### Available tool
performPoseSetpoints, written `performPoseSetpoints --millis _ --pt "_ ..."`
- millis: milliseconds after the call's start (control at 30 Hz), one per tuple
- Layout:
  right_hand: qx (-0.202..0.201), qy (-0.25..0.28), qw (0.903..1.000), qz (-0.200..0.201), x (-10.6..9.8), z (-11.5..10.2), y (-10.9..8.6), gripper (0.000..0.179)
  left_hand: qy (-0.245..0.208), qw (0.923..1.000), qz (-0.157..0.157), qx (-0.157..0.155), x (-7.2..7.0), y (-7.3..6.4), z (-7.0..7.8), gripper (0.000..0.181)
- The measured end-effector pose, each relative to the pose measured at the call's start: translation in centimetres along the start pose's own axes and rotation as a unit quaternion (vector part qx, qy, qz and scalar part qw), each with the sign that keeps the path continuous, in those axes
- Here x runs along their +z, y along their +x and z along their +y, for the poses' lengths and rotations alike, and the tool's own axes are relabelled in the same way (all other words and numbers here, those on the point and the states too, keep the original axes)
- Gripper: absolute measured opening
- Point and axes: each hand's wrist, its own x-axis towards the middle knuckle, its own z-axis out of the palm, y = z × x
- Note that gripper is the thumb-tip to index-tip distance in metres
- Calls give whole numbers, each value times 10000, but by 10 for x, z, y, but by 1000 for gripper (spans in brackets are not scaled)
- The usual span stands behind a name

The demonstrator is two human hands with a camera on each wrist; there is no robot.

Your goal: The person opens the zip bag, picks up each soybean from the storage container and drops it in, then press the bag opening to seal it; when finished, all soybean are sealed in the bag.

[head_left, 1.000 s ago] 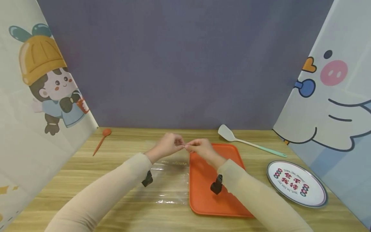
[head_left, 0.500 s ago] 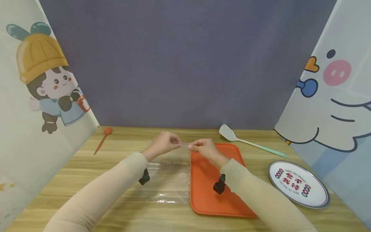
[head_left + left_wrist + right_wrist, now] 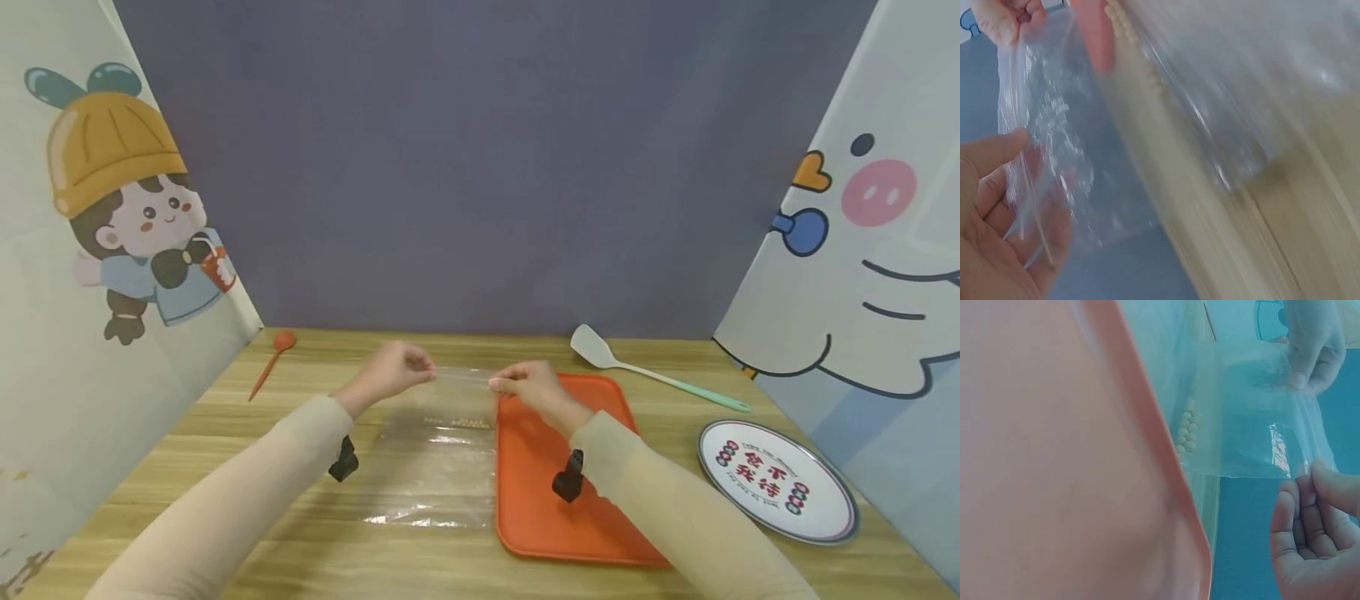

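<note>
A clear plastic zip bag [image 3: 442, 475] spans the area left of the orange tray, its upper part raised off the table. Several small cream balls [image 3: 1188, 431] sit inside it in a short double row. My left hand [image 3: 390, 371] pinches the top edge at its left part, thumb in front and fingers behind the film in the left wrist view. At the right corner of that edge, my right hand [image 3: 532, 385] pinches the film between thumb and fingers, above the tray's back left corner. Between the hands the top edge runs nearly straight.
Right beside the bag lies the orange tray [image 3: 525, 500], partly under my right forearm. Behind it is a white spatula [image 3: 596, 347] with a green handle end. A printed oval plate [image 3: 776, 482] stands at the right, and a red-orange spoon [image 3: 270, 367] lies at the back left.
From close beside the right hand, my left hand has slid leftward along the bag's top edge. The gap between the hands has widened, showing more of the edge. My right hand has barely moved.
</note>
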Motion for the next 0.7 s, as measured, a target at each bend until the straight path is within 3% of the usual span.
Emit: performPoseSetpoints --millis 300,700 --pt "79 19 10000 7 -1 1 2 18 -123 9998 1 -140 -15 -9 -19 8" --pt "128 110 9999 -2 -4 3 3 18 -175 9989 161 -416 -24 -17 -38 10"
